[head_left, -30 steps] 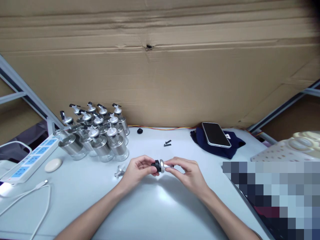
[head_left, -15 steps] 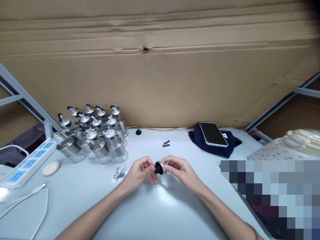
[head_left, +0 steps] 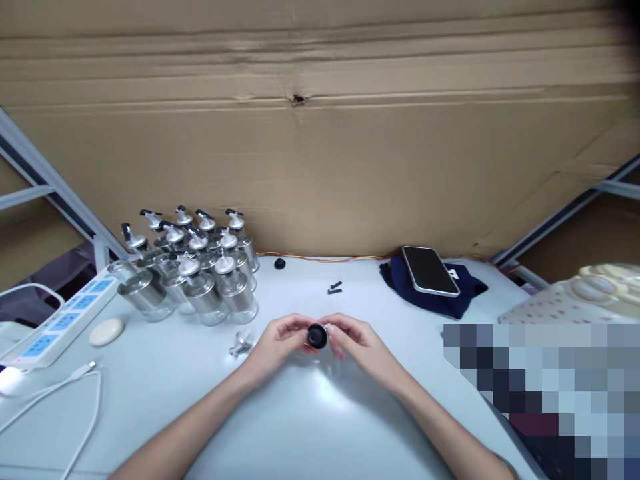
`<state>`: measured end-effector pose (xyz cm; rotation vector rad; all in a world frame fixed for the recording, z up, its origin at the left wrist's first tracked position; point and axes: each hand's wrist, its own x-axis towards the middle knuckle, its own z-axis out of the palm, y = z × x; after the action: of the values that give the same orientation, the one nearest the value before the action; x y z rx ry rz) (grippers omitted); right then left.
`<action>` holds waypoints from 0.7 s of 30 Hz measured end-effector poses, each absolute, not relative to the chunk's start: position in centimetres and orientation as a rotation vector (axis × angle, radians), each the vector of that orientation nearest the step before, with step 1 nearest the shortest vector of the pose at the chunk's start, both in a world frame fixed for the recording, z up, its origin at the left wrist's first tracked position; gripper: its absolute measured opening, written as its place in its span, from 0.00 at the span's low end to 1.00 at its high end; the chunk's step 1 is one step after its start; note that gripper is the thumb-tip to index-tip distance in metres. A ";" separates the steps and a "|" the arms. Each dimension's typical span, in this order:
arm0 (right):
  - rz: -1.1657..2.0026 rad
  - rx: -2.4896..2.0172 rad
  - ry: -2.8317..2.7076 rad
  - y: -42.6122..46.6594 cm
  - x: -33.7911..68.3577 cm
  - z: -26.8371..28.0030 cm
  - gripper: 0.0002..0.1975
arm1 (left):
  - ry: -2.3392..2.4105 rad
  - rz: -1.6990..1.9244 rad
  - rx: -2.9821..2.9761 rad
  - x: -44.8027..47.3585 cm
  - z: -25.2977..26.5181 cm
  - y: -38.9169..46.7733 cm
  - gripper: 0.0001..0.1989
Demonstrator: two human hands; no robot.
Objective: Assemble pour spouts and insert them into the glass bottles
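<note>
Both of my hands meet over the middle of the pale table (head_left: 310,427). My left hand (head_left: 278,342) and my right hand (head_left: 356,343) pinch a small pourer cap (head_left: 317,336) between their fingertips; its round black end faces me and a bit of silver rim shows behind it. A loose silver spout part (head_left: 240,345) lies on the table just left of my left hand. Two small black pieces (head_left: 335,288) lie beyond my hands, and a black round plug (head_left: 280,263) sits farther back.
Several glass bottles with silver pourer tops (head_left: 195,270) stand grouped at the back left. A white power strip (head_left: 60,320), an oval white item (head_left: 107,331) and a cable (head_left: 60,393) lie left. A phone (head_left: 430,270) rests on dark cloth (head_left: 465,297). Cardboard (head_left: 320,133) walls the back.
The cap has been turned in my fingers: a second ago it lay sideways with black and silver parts visible, now its black end faces me. My hands have drawn closer together.
</note>
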<state>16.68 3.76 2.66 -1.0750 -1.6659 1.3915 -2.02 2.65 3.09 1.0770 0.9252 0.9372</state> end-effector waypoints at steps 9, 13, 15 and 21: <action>0.983 -1.042 -1.992 3.6 16.7 3.0 0.12 | 0.907 0.967 0.987 -1.9 1.7 2.6 0.16; 0.623 -1.169 -2.223 6.2 18.0 3.1 0.14 | 0.965 0.944 0.966 -2.0 1.6 2.8 0.16; 0.333 -1.309 -2.256 8.2 18.8 3.0 0.14 | 0.974 0.946 0.934 -2.0 1.7 2.8 0.18; 0.169 -1.312 -2.382 12.2 18.9 2.0 0.15 | 0.951 0.938 0.935 -2.0 1.7 2.8 0.22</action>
<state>18.95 12.16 1.97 -1.3117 -2.3820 0.1694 -2.04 2.79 1.67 0.9349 0.9514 0.9375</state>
